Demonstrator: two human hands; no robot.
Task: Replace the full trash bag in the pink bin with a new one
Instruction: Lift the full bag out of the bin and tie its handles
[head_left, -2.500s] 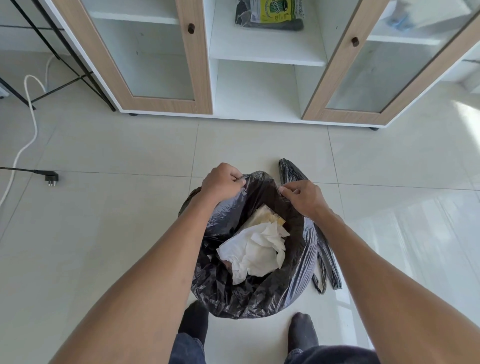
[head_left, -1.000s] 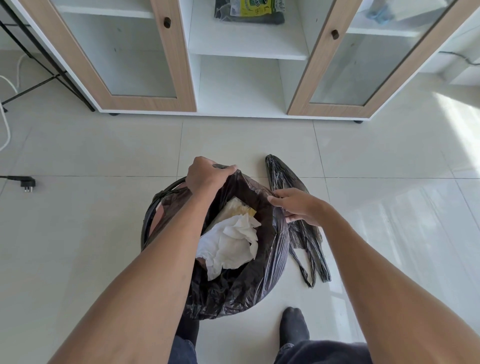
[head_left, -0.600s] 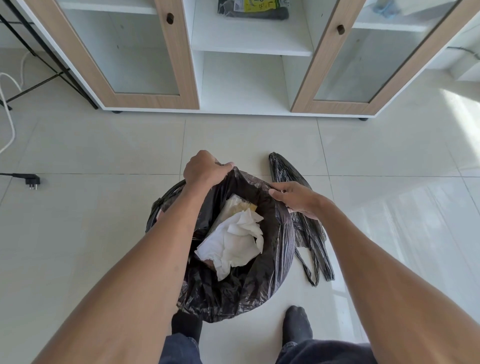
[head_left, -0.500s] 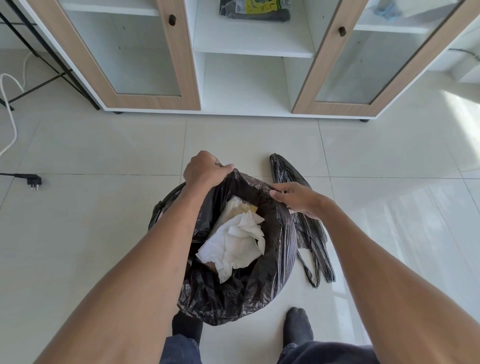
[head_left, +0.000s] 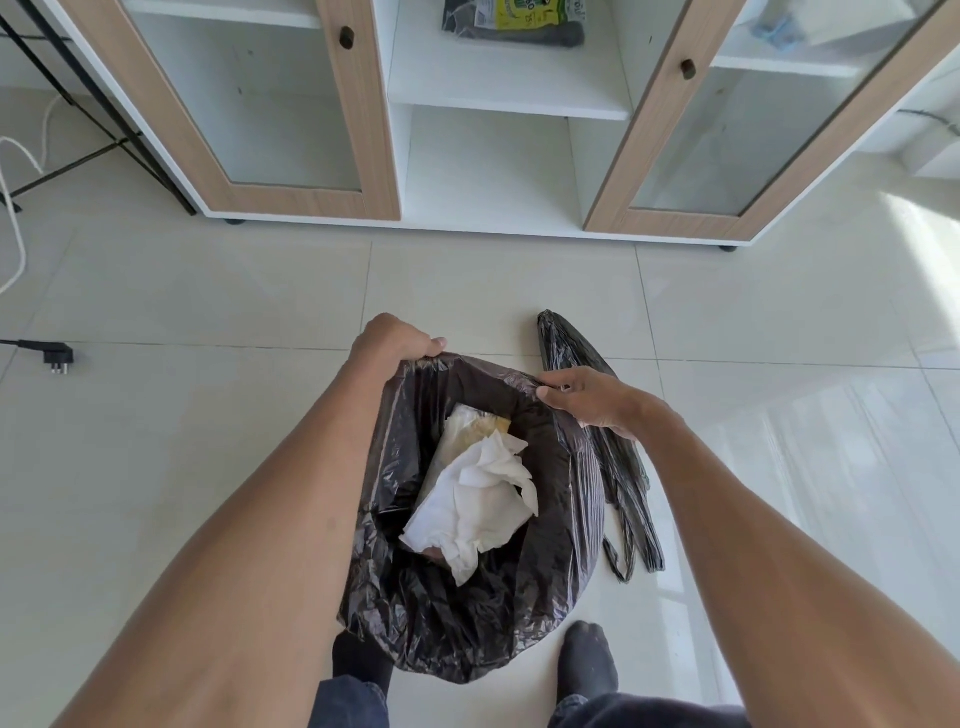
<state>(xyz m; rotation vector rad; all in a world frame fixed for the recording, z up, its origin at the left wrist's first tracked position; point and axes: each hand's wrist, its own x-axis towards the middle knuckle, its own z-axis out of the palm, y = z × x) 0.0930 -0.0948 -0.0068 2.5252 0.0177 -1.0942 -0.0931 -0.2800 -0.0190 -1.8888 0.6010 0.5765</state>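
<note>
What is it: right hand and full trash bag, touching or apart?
Touching. Head view: the right hand pinches the full trash bag at its rim.

Bright daylight from right (edges warped), sharp.
</note>
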